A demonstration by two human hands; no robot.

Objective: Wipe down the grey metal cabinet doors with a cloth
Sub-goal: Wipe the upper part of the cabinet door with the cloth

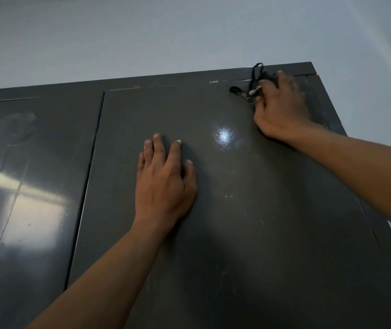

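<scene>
The grip of the right hand (282, 108) is curled tight round a dark, frayed cloth (252, 91), of which only loose threads and a pale scrap poke out past the fingers. It presses the cloth against the upper right corner of the right door (237, 233), just under the top rail (166, 79) of the cabinet. The left hand (163, 181) has no grip on anything: it lies flat, fingers straight, on the middle of the same door, likely to steady it. I judge the wiping to be at the top of this door, with most of the panel left to do, since pale specks and faint scuffs show lower down. The left door (35, 186) carries a cloudy smear and streaks near its top; whether it has been wiped I cannot tell. Behind the cabinet rises a plain pale wall (142, 32).
</scene>
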